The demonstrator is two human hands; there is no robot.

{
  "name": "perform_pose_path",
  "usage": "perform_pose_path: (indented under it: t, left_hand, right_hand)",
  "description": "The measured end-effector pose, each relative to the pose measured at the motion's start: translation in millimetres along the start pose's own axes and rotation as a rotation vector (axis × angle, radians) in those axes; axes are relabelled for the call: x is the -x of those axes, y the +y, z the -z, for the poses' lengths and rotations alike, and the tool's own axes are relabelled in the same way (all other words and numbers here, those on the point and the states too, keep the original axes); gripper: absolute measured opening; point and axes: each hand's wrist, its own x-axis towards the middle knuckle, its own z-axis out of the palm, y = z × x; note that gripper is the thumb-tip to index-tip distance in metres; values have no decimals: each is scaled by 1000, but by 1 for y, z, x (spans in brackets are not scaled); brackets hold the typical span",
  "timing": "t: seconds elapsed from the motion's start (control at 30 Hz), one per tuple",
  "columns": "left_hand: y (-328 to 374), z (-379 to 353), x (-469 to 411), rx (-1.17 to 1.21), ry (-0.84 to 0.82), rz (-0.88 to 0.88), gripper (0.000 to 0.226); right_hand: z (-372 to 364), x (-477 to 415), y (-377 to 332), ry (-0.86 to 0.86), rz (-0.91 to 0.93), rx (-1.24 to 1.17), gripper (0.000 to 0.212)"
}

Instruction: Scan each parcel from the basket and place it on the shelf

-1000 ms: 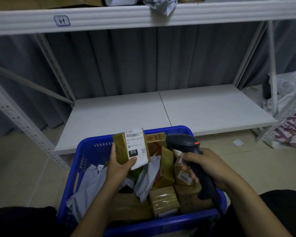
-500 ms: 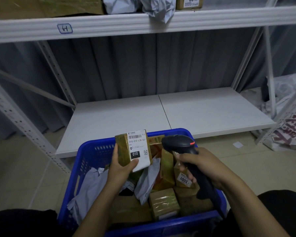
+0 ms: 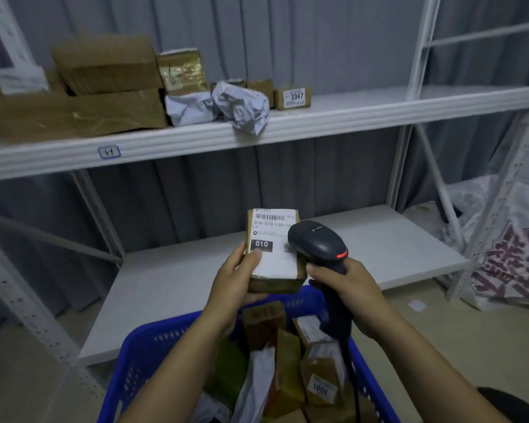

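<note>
My left hand grips a small brown parcel with a white label marked 010, held up above the blue basket. In my right hand is a black handheld scanner, gripped by its handle; its head sits right over the label's right side. The basket below holds several brown boxes and grey bags. The white shelf above carries several boxes and grey bags.
The lower shelf board is bare behind my hands. Metal uprights stand at the right, with white printed bags on the floor beyond. A box labelled 3347 sits on the upper shelf.
Both hands have risen out of the basket, bringing the parcel and the scanner together. My view has tilted up, so the upper shelf's parcels now show.
</note>
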Motion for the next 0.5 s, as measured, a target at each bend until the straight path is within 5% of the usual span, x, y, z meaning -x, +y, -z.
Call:
perform_pose_path:
  t: [0.2, 0.4, 0.5]
  left_hand:
    - [80, -36, -30, -260, -104, -226, 35]
    - [145, -71, -66, -467, -13, -560, 85]
    - [173, -85, -87, -586, 42, -714, 76]
  right_hand:
    - [30, -23, -48, 133, 179, -175, 20]
    - [54, -58, -109, 167, 337, -244, 25]
    - [62, -83, -132, 174, 370, -312, 21]
